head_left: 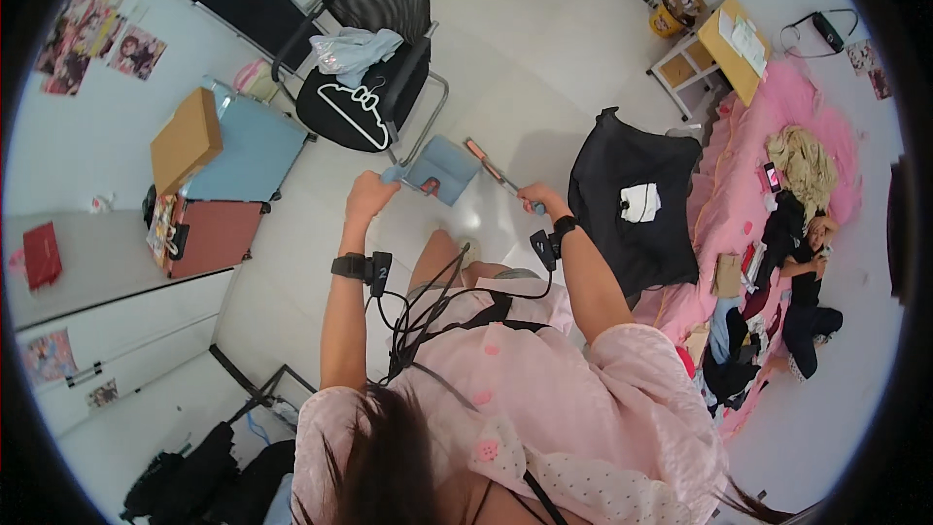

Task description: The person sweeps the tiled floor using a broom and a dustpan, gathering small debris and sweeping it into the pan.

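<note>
My left hand [369,197] is closed round the handle of a blue dustpan [444,163], which hangs low over the floor in front of me. A small reddish-brown patch shows at its near edge; I cannot make out what it is. My right hand [542,198] grips the handle end of a small hand brush [494,165] with an orange-pink head. The brush slants away to the left, its head close to the dustpan's right side. Whether either tool touches the floor I cannot tell.
A black mesh chair [335,112] holds a white hanger [355,115] and clothing. Blue and red suitcases [222,233] stand left. Black cloth [622,160] lies right, beside a pink bed [680,282] with clothes and another person [812,272]. Cables [413,326] run from my wrists.
</note>
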`<action>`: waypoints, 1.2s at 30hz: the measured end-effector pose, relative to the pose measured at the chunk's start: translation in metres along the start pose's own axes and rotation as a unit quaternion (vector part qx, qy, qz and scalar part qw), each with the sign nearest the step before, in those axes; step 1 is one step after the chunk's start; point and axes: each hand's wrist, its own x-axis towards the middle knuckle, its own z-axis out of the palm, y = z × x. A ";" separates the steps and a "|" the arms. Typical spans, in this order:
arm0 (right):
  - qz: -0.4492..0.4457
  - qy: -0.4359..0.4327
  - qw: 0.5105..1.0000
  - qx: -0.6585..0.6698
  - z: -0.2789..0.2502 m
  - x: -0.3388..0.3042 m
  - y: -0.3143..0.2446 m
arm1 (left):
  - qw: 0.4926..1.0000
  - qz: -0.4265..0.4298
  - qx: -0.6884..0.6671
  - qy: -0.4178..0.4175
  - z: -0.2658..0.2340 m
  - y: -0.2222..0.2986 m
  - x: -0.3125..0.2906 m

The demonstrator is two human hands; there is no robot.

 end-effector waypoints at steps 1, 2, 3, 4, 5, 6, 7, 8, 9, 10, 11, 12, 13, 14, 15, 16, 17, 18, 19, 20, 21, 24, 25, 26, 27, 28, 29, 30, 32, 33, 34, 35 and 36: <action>-0.002 -0.011 1.000 0.009 -0.009 0.012 0.000 | 1.000 -0.002 -0.006 -0.005 -0.005 0.008 0.013; 0.005 -0.011 1.000 0.019 -0.017 0.023 -0.001 | 1.000 0.000 0.001 -0.015 -0.012 0.016 0.026; 0.012 -0.018 0.999 0.036 -0.022 0.027 -0.010 | 1.000 -0.004 0.010 -0.024 -0.022 0.022 0.038; 0.017 -0.022 0.998 0.053 -0.029 0.031 -0.023 | 0.999 -0.005 0.019 -0.031 -0.030 0.031 0.051; 0.020 -0.022 0.998 0.059 -0.036 0.032 -0.034 | 0.999 -0.004 0.023 -0.037 -0.036 0.040 0.063; 0.048 -0.032 0.995 0.084 -0.040 0.033 -0.046 | 0.999 -0.008 0.016 -0.039 -0.041 0.046 0.073; 0.075 -0.041 0.991 0.106 -0.047 0.030 -0.064 | 0.999 -0.013 0.006 -0.040 -0.047 0.051 0.086; 0.074 -0.017 0.992 0.101 -0.051 0.020 -0.090 | 0.999 -0.015 0.006 -0.041 -0.051 0.052 0.101; 0.077 -0.014 0.991 0.110 -0.061 0.033 -0.087 | 0.999 -0.013 -0.002 -0.048 -0.053 0.058 0.113; 0.099 -0.044 0.975 0.191 -0.077 0.057 -0.083 | 0.998 -0.009 -0.010 -0.053 -0.057 0.067 0.127; 0.121 -0.076 0.953 0.269 -0.089 0.073 -0.081 | 0.998 -0.006 -0.007 -0.059 -0.060 0.077 0.137; 0.123 -0.075 0.952 0.271 -0.096 0.079 -0.091 | 0.998 -0.010 -0.016 -0.058 -0.065 0.087 0.146; 0.115 -0.044 0.958 0.257 -0.105 0.085 -0.101 | 0.998 -0.014 -0.025 -0.056 -0.070 0.095 0.156; 0.108 -0.014 0.964 0.244 -0.113 0.091 -0.111 | 0.998 -0.013 -0.024 -0.058 -0.074 0.101 0.169; 0.111 -0.014 0.963 0.244 -0.122 0.094 -0.119 | 0.998 -0.002 -0.025 -0.057 -0.076 0.105 0.178; 0.081 0.007 0.976 0.201 -0.132 0.099 -0.129 | 0.998 0.010 -0.026 -0.056 -0.078 0.110 0.188; 0.050 0.028 0.986 0.158 -0.142 0.103 -0.138 | 0.998 0.007 -0.026 -0.058 -0.079 0.117 0.199; 0.053 0.027 0.985 0.160 -0.152 0.112 -0.143 | 0.997 0.003 -0.038 -0.065 -0.083 0.127 0.211; 0.046 0.045 0.985 0.161 -0.162 0.120 -0.149 | 0.996 -0.001 -0.049 -0.072 -0.087 0.138 0.224; 0.039 0.062 0.984 0.162 -0.172 0.127 -0.153 | 0.995 -0.005 -0.061 -0.079 -0.090 0.149 0.235; 0.040 0.060 0.984 0.163 -0.182 0.134 -0.158 | 0.995 -0.006 -0.060 -0.079 -0.093 0.159 0.246; 0.003 0.098 0.980 0.173 -0.208 0.151 -0.180 | 0.997 0.002 -0.061 -0.048 -0.098 0.189 0.279; -0.006 0.137 0.981 0.134 -0.217 0.152 -0.197 | 0.997 -0.002 -0.063 -0.045 -0.099 0.198 0.291; -0.015 0.176 0.980 0.095 -0.229 0.155 -0.212 | 0.997 -0.018 -0.071 -0.039 -0.101 0.208 0.303; -0.016 0.177 0.979 0.097 -0.246 0.166 -0.217 | 0.996 -0.029 -0.077 -0.037 -0.102 0.223 0.316; -0.015 0.187 0.978 0.095 -0.265 0.177 -0.222 | 0.995 -0.035 -0.089 -0.037 -0.101 0.239 0.327; -0.014 0.198 0.976 0.094 -0.285 0.188 -0.227 | 0.995 -0.033 -0.088 -0.038 -0.098 0.254 0.341; -0.011 0.196 0.976 0.094 -0.308 0.195 -0.233 | 0.992 -0.038 -0.111 -0.034 -0.094 0.265 0.352; -0.020 0.185 0.978 0.090 -0.349 0.196 -0.252 | 0.985 -0.063 -0.157 -0.032 -0.088 0.285 0.374; -0.017 0.186 0.978 0.092 -0.368 0.194 -0.259 | 0.985 -0.063 -0.156 -0.036 -0.089 0.300 0.382; -0.018 0.156 0.983 0.094 -0.386 0.190 -0.266 | 0.983 -0.080 -0.164 -0.025 -0.091 0.316 0.386; -0.020 0.126 0.987 0.096 -0.401 0.188 -0.270 | 0.980 -0.097 -0.171 -0.015 -0.092 0.329 0.394; -0.022 0.094 0.981 0.170 -0.412 0.189 -0.267 | 0.980 -0.094 -0.176 -0.013 -0.095 0.343 0.403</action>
